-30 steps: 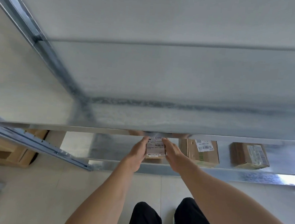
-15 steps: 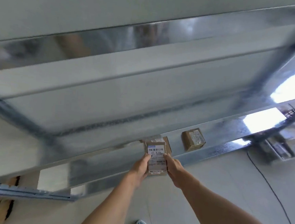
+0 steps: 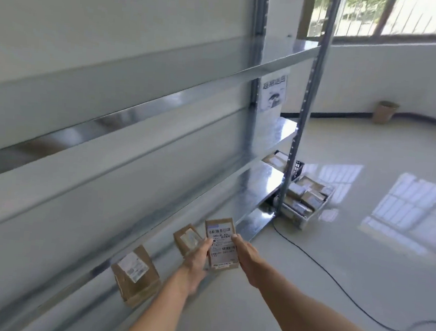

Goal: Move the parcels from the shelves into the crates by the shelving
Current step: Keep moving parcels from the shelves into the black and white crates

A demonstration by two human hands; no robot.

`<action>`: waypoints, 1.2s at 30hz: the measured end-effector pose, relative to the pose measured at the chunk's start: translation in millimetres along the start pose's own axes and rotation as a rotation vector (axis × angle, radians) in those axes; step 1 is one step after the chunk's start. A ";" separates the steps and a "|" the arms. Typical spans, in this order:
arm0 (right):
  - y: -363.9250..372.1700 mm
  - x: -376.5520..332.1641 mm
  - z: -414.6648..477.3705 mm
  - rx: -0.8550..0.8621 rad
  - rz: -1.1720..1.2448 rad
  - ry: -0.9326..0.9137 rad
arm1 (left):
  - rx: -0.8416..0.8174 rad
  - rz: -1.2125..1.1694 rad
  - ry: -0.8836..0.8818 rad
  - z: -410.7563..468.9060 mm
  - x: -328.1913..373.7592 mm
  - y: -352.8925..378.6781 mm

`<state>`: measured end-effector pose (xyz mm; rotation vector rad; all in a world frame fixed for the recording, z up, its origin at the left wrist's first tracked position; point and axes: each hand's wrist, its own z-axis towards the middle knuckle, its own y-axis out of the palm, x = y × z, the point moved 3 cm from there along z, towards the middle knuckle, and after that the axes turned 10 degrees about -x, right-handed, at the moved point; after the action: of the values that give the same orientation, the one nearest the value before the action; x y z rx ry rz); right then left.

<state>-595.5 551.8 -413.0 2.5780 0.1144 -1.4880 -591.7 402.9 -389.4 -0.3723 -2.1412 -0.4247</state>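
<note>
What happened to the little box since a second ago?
The labelled parcel has come off the bottom shelf and out over the floor, and the view has swung toward the white crate of parcels. The left hand and right hand still grip it. Two parcels stay on the shelf.

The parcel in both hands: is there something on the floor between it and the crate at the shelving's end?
Only a black cable crosses the floor between the parcel and the crate; nothing else visible blocks it.
</note>
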 end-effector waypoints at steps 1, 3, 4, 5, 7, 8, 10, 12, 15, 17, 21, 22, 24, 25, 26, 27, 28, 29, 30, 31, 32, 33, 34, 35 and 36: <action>-21.0 -6.6 -9.0 0.017 0.007 -0.021 | -0.018 0.029 0.010 7.6 9.8 20.6; -61.4 -15.4 -30.5 0.072 0.012 -0.045 | -0.054 0.072 0.023 19.0 26.9 62.4; -82.2 -19.7 -39.3 0.094 0.023 -0.069 | -0.076 0.096 0.033 25.1 37.1 83.7; -102.4 -22.3 -46.6 0.108 0.041 -0.092 | -0.103 0.120 0.043 30.5 45.5 105.8; -140.3 -27.8 -62.0 0.162 0.068 -0.121 | -0.155 0.148 0.050 41.1 60.8 146.9; -156.8 -28.6 -69.1 0.188 0.079 -0.123 | -0.172 0.150 0.051 45.8 64.8 163.6; -189.9 -28.4 -79.9 0.234 0.110 -0.130 | -0.197 0.166 0.050 62.7 70.2 193.4; -219.7 -24.1 -84.9 0.272 0.130 -0.121 | -0.222 0.199 0.033 80.5 74.7 218.6; -252.2 -21.7 -88.6 0.299 0.132 -0.104 | -0.261 0.207 0.010 106.5 78.6 244.1; -272.0 -22.8 -88.6 0.312 0.162 -0.094 | -0.292 0.242 -0.001 127.3 83.0 260.7; -317.5 -26.1 -68.6 0.342 0.219 -0.083 | -0.344 0.258 -0.032 175.2 97.7 283.8; -326.9 -29.0 -62.2 0.345 0.224 -0.076 | -0.352 0.273 -0.041 189.5 100.6 286.9; -347.1 -40.9 -48.2 0.366 0.210 -0.067 | -0.360 0.264 -0.049 217.6 112.4 294.5; -358.8 -45.6 -37.0 0.375 0.203 -0.058 | -0.358 0.253 -0.057 233.8 119.0 297.4; -371.1 -51.4 -25.3 0.390 0.198 -0.055 | -0.350 0.246 -0.064 253.5 124.7 298.0; -381.9 -58.0 -13.3 0.395 0.197 -0.050 | -0.350 0.237 -0.078 269.2 133.6 299.4; -397.7 -67.5 2.5 0.397 0.210 -0.031 | -0.356 0.224 -0.103 293.3 142.7 302.1; -402.7 -72.1 5.9 0.389 0.223 -0.025 | -0.358 0.211 -0.115 300.5 148.3 303.9; -410.8 -78.2 11.4 0.391 0.240 -0.026 | -0.371 0.196 -0.129 313.1 153.1 305.9; -422.2 -83.9 21.2 0.395 0.243 -0.021 | -0.382 0.187 -0.126 326.9 161.0 307.3; -431.0 -90.2 28.6 0.402 0.242 -0.019 | -0.387 0.190 -0.128 339.8 166.6 308.6; -441.0 -94.7 37.3 0.409 0.235 -0.018 | -0.400 0.186 -0.122 351.9 174.1 311.7; -449.3 -100.9 43.6 0.413 0.248 -0.010 | -0.414 0.180 -0.128 366.0 179.7 314.7; -459.9 -101.4 51.6 0.415 0.258 0.000 | -0.431 0.172 -0.146 376.8 184.9 318.7; -468.7 -104.6 57.1 0.421 0.278 -0.004 | -0.448 0.173 -0.156 388.0 188.7 322.7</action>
<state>-765.5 1004.3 -398.4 2.7481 -0.5947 -1.5425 -843.0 879.5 -391.4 -0.8612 -2.1297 -0.7983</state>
